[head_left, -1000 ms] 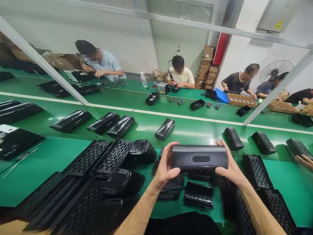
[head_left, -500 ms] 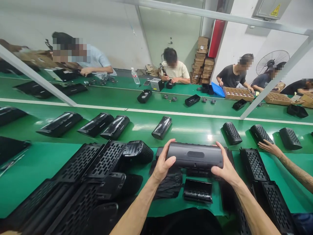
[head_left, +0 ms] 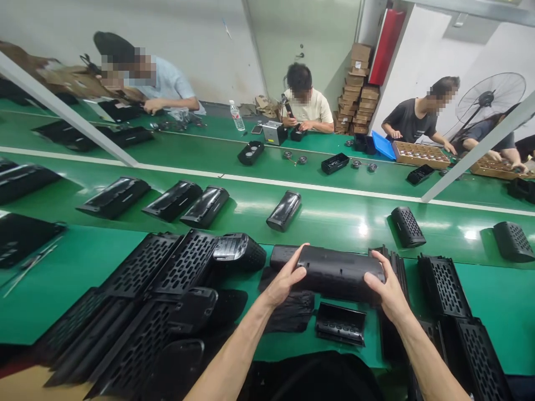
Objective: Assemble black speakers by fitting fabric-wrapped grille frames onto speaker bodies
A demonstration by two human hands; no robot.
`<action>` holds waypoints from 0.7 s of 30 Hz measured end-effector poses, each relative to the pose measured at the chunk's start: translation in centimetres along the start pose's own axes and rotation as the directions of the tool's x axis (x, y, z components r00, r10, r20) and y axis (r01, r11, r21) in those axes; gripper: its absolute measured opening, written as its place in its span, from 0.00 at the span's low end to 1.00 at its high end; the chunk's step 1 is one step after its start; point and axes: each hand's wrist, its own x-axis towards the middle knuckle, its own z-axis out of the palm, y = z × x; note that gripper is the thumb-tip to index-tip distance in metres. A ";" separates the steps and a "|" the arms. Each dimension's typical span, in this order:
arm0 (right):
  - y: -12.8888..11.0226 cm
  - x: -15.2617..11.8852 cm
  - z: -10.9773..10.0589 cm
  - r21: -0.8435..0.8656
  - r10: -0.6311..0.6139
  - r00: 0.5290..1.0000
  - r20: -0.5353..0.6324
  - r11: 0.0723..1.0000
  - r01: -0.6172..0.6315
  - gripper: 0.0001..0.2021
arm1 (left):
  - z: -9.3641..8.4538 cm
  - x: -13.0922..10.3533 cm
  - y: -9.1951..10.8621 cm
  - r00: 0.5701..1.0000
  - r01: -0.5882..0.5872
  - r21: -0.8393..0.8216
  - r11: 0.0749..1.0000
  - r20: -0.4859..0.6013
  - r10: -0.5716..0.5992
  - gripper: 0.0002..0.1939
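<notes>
Between my two hands is a black speaker housing [head_left: 336, 273], held lengthwise above the green bench. My left hand [head_left: 288, 278] grips its left end, thumb in front and fingers behind. At its right end my right hand [head_left: 384, 287] clasps it the same way. The side facing me is smooth with a few small slots. Behind my left hand another dark rounded part [head_left: 281, 255] shows partly. Below the housing lie a curved black shell [head_left: 340, 324] and a stack of thin dark pieces [head_left: 292, 312].
Perforated black grilles [head_left: 140, 264] are piled at the left, and more grilles [head_left: 445, 287] at the right. Several finished-looking housings [head_left: 284, 210] stand on the green conveyor [head_left: 334, 223]. Slanted metal posts [head_left: 71, 111] cross the view. Co-workers sit across the line.
The housing has been rolled between my hands, so the long oval recess no longer faces me. At the right, a co-worker's hand and the housing it touched have left the view.
</notes>
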 end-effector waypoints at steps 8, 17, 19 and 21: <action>1.7 0.2 1.0 0.195 0.183 0.976 0.116 0.960 -0.203 0.42 | -0.7 2.2 -0.8 0.967 0.124 -0.095 0.988 -0.213 -0.142 0.45; 3.5 9.6 3.9 0.519 0.477 0.879 -0.005 0.752 -0.405 0.19 | -3.1 5.5 0.6 0.874 0.031 0.290 0.957 -0.472 0.115 0.33; 4.5 13.8 4.8 0.564 0.532 0.843 -0.076 0.721 -0.404 0.13 | -4.2 3.6 -0.2 0.789 0.090 0.525 0.846 -0.556 0.261 0.22; 5.6 17.2 5.7 0.573 0.557 0.823 -0.114 0.713 -0.403 0.11 | -4.9 1.0 -1.8 0.784 0.292 0.688 0.664 -0.570 0.246 0.17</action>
